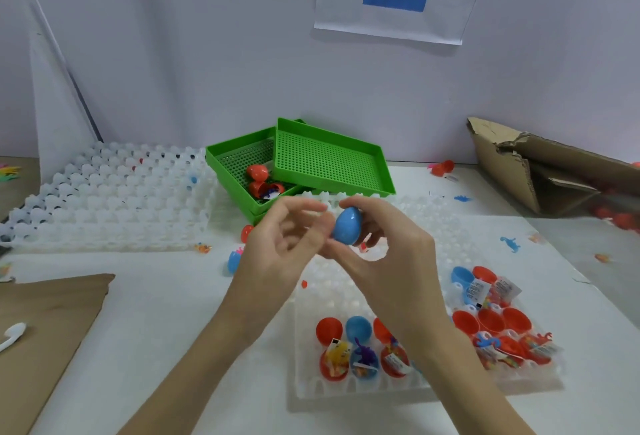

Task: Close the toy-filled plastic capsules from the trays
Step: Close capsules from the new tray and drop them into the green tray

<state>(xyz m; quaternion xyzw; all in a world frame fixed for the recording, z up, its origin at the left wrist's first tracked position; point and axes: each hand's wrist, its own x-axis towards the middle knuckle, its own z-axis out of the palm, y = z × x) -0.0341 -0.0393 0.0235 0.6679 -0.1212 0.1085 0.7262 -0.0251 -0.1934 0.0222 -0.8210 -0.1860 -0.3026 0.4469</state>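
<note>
right hand (388, 254): fingers curled round a closed blue capsule (347, 225), held in the air above the white tray (346, 389)
left hand (277, 254): fingers loosely spread, tips just beside the blue capsule; contact blurred, cannot tell; holds nothing itself
white tray: front row has open capsules (360, 348), red and blue, with small toys and paper slips inside; more open red ones (491, 323) at its right end
green trays (332, 160): two, behind the hands, one tilted over the other; lower one holds red capsules (258, 173)
empty white trays (110, 192): stacked, far left on the surface (156, 313)
cardboard box (540, 164): torn, far right
loose bits: blue toy dinosaur (510, 244) on the surface, right of the hands
</note>
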